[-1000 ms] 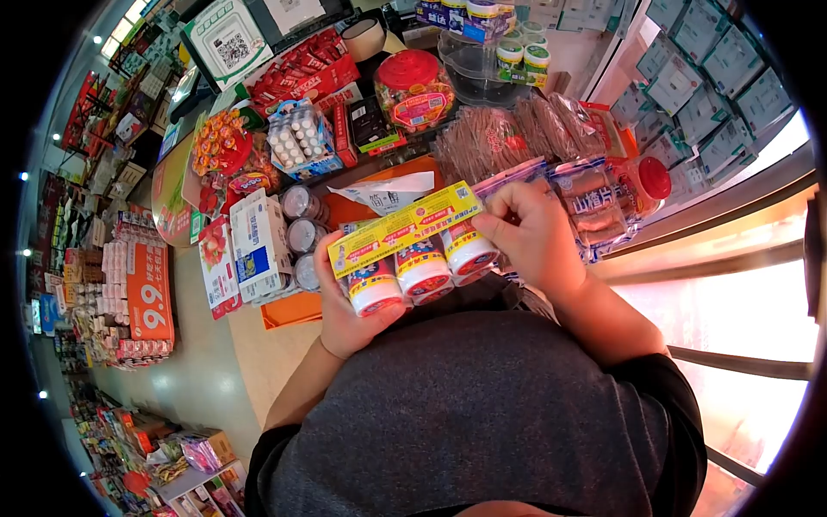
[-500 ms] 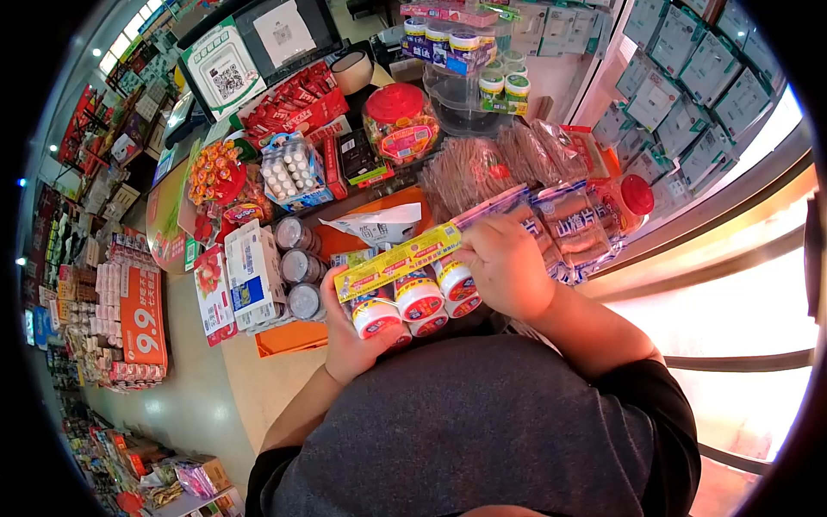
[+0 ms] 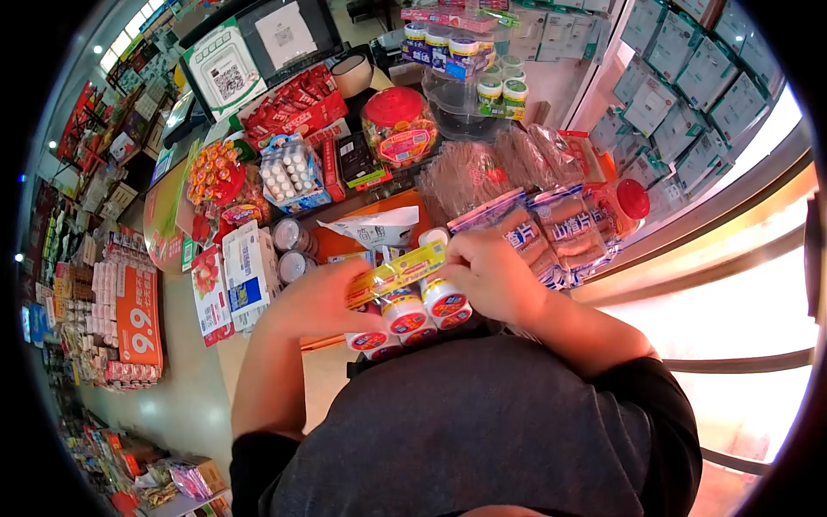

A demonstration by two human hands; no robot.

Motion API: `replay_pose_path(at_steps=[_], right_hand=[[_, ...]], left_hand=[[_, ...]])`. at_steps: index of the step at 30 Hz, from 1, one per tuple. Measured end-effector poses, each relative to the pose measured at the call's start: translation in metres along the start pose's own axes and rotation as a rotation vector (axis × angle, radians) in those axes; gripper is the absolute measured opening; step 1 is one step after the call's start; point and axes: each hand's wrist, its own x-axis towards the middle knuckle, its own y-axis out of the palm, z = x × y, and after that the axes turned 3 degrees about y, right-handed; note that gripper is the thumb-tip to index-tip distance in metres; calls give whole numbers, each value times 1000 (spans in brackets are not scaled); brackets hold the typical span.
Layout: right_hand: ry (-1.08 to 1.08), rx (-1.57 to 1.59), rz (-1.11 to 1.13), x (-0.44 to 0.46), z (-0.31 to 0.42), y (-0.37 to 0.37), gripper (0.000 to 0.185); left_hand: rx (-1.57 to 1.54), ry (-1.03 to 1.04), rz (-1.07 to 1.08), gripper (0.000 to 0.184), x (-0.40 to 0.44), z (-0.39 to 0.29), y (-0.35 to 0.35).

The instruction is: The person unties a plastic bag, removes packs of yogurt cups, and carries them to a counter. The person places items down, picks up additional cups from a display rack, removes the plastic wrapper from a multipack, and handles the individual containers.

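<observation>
In front of my torso I hold a multipack of small white tubs with red-and-white ends. A yellow printed cardboard strip runs along the top of it. My left hand lies over the pack's left end, fingers on the strip and thumb beside the tubs. My right hand is closed at the strip's right end, fingertips pinching its edge. One more white tub shows behind the strip. The hands hide both ends of the pack.
Hawthorn-slice packs lie right of my right hand. Behind the pack are a white pouch and a red-lidded candy jar. Stacked clear-lidded tubs and white boxes stand left. A tiered stand is at the back.
My left hand has moved from gripping the pack's left end low down to lying over its top. The strip's left end is now covered, and the pack is slightly shifted and turned.
</observation>
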Motion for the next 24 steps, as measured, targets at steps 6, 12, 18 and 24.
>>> replay_pose_path(at_steps=[6, 12, 18, 24], right_hand=[[-14, -209, 36, -7, -8, 12, 17], [-292, -348, -56, -15, -18, 12, 18], [-397, -313, -52, -23, -20, 8, 19], [261, 231, 64, -30, -31, 3, 12]], left_hand=[[341, 42, 135, 95, 47, -52, 22], [288, 40, 120, 90, 56, -51, 32], [279, 53, 140, 91, 57, -52, 33], [242, 58, 6, 92, 51, -46, 43]])
